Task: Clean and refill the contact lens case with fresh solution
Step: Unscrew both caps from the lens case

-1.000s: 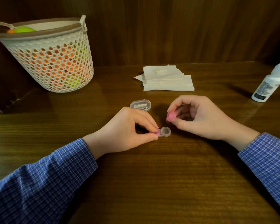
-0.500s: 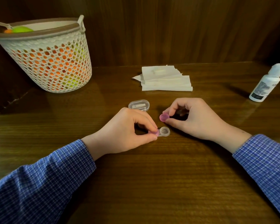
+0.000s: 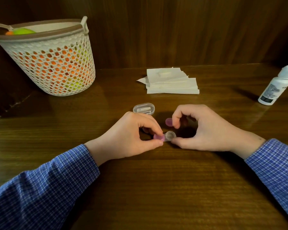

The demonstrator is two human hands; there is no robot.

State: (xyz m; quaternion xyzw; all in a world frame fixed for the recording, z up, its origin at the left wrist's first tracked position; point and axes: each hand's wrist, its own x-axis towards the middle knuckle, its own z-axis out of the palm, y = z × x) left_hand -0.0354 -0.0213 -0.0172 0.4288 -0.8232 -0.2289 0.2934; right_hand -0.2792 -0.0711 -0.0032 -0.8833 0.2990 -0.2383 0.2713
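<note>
Contact lens case (image 3: 165, 137) lies on the wooden table (image 3: 156, 188), centre of view, between the two hands. Its right well (image 3: 170, 135) is uncapped, clear plastic, open upward; whether it holds liquid cannot be told. Its left well carries a pink cap (image 3: 159, 137). Left hand (image 3: 131, 136): thumb and forefinger curled and pinching the capped end of the case, heel of the hand on the table. Right hand (image 3: 204, 128): forefinger and thumb curved into a ring; thumb tip touches the near edge of the case by the open well, forefinger tip rests on a second, loose pink cap (image 3: 169, 122), which sits just beyond the case. Whether that cap is gripped or only touched cannot be told. Just behind the left hand, a small clear oval box (image 3: 143, 108), lid closed. Further back, a stack of white paper tissues (image 3: 172, 82). Far right, near the table edge, a white solution bottle (image 3: 275, 86), standing, cap on. Far left, a white lattice basket (image 3: 51, 60) with orange and green items inside. Both forearms wear blue checked sleeves (image 3: 40, 185). Dark wood panelling behind.
</note>
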